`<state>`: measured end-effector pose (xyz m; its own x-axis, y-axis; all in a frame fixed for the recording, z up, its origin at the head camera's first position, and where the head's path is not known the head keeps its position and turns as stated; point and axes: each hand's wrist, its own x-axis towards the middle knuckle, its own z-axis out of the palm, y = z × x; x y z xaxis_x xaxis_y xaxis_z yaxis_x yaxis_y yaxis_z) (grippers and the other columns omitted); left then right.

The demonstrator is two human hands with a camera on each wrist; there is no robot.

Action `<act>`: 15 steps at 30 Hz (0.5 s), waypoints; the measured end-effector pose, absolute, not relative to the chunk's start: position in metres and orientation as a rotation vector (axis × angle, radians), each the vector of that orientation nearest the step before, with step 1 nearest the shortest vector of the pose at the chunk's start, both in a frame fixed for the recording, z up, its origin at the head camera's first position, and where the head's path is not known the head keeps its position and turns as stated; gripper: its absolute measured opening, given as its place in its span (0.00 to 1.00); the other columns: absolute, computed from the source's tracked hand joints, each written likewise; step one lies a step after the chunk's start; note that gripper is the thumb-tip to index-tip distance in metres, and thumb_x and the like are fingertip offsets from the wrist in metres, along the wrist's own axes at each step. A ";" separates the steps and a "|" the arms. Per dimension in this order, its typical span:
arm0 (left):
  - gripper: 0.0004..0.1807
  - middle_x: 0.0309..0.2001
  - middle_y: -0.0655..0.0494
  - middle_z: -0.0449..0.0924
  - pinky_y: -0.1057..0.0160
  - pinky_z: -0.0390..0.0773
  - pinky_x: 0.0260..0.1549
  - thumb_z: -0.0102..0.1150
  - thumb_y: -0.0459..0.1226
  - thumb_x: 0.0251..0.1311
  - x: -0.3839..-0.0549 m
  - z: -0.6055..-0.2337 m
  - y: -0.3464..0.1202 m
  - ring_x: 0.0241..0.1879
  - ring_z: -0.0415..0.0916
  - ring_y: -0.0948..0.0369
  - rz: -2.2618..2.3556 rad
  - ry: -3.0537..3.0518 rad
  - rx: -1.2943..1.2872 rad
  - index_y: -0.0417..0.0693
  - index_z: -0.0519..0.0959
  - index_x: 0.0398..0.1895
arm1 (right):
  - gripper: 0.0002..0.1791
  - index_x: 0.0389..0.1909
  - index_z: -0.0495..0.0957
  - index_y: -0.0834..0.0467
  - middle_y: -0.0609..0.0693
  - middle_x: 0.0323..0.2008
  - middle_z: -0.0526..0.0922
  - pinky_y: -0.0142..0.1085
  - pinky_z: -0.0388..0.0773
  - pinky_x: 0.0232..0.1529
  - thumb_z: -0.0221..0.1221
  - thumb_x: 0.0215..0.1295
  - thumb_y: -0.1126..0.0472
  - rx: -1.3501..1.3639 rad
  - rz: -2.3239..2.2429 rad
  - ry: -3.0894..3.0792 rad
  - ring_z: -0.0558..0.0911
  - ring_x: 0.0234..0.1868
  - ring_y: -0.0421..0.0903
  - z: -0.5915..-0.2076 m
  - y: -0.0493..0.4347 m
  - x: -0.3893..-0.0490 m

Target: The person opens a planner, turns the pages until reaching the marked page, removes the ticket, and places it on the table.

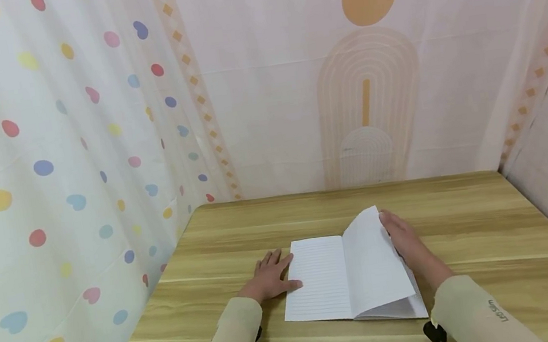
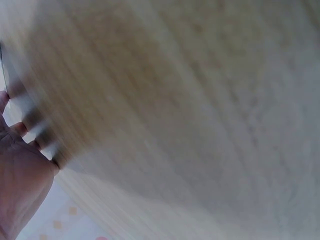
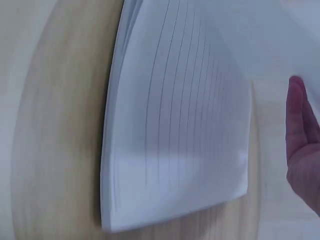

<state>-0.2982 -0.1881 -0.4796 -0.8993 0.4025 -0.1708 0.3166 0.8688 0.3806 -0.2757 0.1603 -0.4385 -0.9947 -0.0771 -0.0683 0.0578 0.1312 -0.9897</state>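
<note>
An open notebook [image 1: 319, 280] with ruled white pages lies on the wooden table. At its left edge my left hand [image 1: 269, 277] rests with fingers spread, thumb and a fingertip on the left page. On the right side one page [image 1: 375, 264] stands lifted and bowed, tilted over the pages beneath it. My right hand [image 1: 407, 240] touches the outer edge of this page near its top corner. In the right wrist view the fingers [image 3: 296, 112] look straight against the page, and ruled lines show on the sheet below. The left wrist view shows part of my left hand [image 2: 25, 175] on the table.
The wood-grain table [image 1: 239, 222] extends around the notebook. A dotted curtain [image 1: 70, 163] hangs on the left, and a patterned curtain [image 1: 271, 108] hangs behind the table's far edge. Black wrist devices [image 1: 434, 333] show below the sleeves.
</note>
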 end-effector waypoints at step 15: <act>0.44 0.77 0.38 0.45 0.37 0.40 0.70 0.60 0.57 0.64 -0.297 -0.478 -0.187 0.76 0.38 0.40 0.489 2.800 0.523 0.50 0.58 0.77 | 0.26 0.67 0.72 0.61 0.60 0.62 0.76 0.56 0.67 0.64 0.56 0.74 0.52 -0.793 -1.162 2.788 0.72 0.64 0.62 -0.466 0.111 -0.260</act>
<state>-0.2966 -0.1875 -0.4779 -0.9040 0.3874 -0.1810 0.3030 0.8790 0.3681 -0.2597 0.1106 -0.4662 -0.8710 -0.4602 0.1720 -0.4461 0.5942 -0.6692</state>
